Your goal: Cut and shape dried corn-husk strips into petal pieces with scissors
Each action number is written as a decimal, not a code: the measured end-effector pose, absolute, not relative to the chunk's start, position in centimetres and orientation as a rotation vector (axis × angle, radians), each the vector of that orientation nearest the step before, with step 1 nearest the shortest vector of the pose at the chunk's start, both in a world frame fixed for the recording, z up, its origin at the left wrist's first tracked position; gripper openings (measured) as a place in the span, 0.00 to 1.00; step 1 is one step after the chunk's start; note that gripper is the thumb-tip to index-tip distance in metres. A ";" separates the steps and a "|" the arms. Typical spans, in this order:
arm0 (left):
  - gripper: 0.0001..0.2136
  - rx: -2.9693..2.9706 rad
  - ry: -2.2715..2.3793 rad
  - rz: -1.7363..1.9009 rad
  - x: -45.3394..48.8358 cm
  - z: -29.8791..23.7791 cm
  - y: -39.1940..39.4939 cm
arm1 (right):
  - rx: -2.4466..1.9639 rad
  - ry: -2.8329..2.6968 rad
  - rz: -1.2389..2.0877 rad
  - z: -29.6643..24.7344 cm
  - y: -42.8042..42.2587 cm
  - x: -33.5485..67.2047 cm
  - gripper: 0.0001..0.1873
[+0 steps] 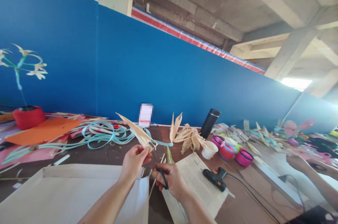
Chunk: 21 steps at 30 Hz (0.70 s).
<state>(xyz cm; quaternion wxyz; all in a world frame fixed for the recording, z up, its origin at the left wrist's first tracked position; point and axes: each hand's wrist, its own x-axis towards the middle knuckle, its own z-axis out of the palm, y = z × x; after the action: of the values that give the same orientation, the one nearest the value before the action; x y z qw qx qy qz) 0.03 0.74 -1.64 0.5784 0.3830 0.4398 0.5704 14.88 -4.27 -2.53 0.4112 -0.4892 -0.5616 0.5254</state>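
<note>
Scissors (166, 181): part-hidden by right hand (174, 179) | page (195, 178): print too small to read | white panel (145, 114): blurred | white box (71, 192): cut by bottom edge | co-worker's arm (314, 181): cut by right edge

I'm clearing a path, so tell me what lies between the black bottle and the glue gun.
In the head view, the white cup sits between the black bottle and the glue gun.

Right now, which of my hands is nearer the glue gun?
Right. The right hand, holding scissors, is left of the glue gun; the left hand, pinching pale husk, is farther left.
</note>
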 end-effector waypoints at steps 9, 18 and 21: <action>0.13 0.866 1.016 1.332 0.0 -1.6 0.7 | -1.255 -1.427 1.264 -2.3 -4.3 14.7 0.25; 0.13 0.844 0.972 1.305 0.0 -1.7 0.6 | -1.240 -1.452 1.222 -2.7 -4.1 14.7 0.23; 0.13 0.842 0.964 1.302 0.0 -1.9 0.7 | -1.261 -1.450 1.214 -2.5 -4.2 14.6 0.24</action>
<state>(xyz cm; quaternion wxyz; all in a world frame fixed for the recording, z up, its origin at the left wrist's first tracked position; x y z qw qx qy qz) -0.05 0.70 -1.88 0.6116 0.3649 0.4177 0.5642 14.62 -4.16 -2.51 0.4207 -0.5034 -0.5787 0.4843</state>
